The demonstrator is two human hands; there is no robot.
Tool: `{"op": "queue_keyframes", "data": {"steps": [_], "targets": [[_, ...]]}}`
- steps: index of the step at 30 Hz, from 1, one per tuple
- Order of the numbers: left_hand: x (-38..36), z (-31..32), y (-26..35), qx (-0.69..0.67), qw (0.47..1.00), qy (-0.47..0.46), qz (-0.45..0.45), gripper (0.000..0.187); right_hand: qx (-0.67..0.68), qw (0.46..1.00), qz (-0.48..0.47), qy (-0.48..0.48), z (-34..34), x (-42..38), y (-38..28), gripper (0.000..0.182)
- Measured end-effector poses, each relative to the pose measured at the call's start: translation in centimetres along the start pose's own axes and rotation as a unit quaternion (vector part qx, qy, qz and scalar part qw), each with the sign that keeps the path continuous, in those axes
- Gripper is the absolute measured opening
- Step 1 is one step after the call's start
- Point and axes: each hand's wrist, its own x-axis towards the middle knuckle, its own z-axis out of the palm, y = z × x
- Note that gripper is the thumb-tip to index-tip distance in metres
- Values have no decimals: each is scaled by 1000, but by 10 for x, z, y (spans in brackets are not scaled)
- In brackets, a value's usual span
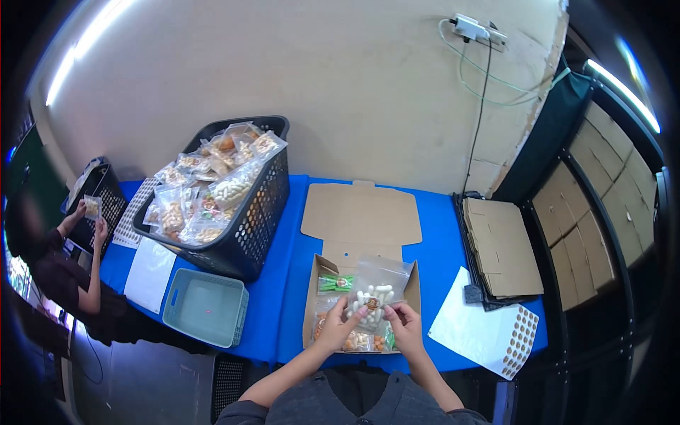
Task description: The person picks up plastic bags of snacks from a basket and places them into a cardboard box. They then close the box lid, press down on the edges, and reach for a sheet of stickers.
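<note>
Pinching a clear bag (pixel 380 292), both hands (pixel 337 327) (pixel 406 330) hover over a blue table (pixel 292 269) against a pale wall (pixel 354 92).

I can't read that round brown paper sticker (pixel 372 304) from here, too tiny. The clear plastic bag of white pieces (pixel 380 292) blocks part of the brown cardboard box (pixel 309 320).

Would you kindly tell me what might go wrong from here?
The clear bag is held by the left hand and right hand above the open cardboard box, so it might slip onto the packets inside. The black basket is heaped above its rim, so its top bags could slide off. The sticker sheet seems to overhang the edge of the table, so a nudge might drop it.
</note>
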Motion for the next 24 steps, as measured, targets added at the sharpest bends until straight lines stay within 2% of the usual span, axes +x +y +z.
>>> {"op": "queue_keyframes", "data": {"steps": [2,4,5,6,8,9,10,12,13,15,16,18,19,24], "targets": [[1,-3,5,28,999,-21,4,32,-39,999,-20,-25,0,0,5,20],[-2,-2,9,91,994,-48,-28,32,80,996,-27,3,11,-5,3,27],[-3,-1,1,119,991,-65,2,33,91,994,-25,-53,7,-3,10,39],[-4,0,-2,121,990,-69,-5,33,94,994,-20,-47,5,-3,10,39],[-4,6,4,224,971,-86,18,34,123,986,53,-97,0,1,-1,35],[-2,6,10,215,971,-99,-37,37,87,989,52,-111,-4,4,2,31],[0,7,5,214,970,-104,-49,37,91,988,63,-104,-5,5,1,31],[12,7,-7,209,977,-43,11,36,42,992,23,-113,-2,20,-4,28],[18,8,-4,209,977,-47,3,36,43,993,29,-108,-1,28,-10,28],[31,11,5,78,996,-14,-36,36,147,980,54,-119,-1,42,-27,30],[32,16,13,78,996,-14,-35,36,147,980,53,-120,-3,43,-36,30],[39,26,36,118,986,-19,117,37,207,964,24,-162,-3,53,-58,31],[40,33,37,111,979,-4,172,39,125,976,-42,-172,1,53,-52,33],[40,20,44,94,984,-21,148,38,142,973,-39,-176,18,47,-65,35]]}}
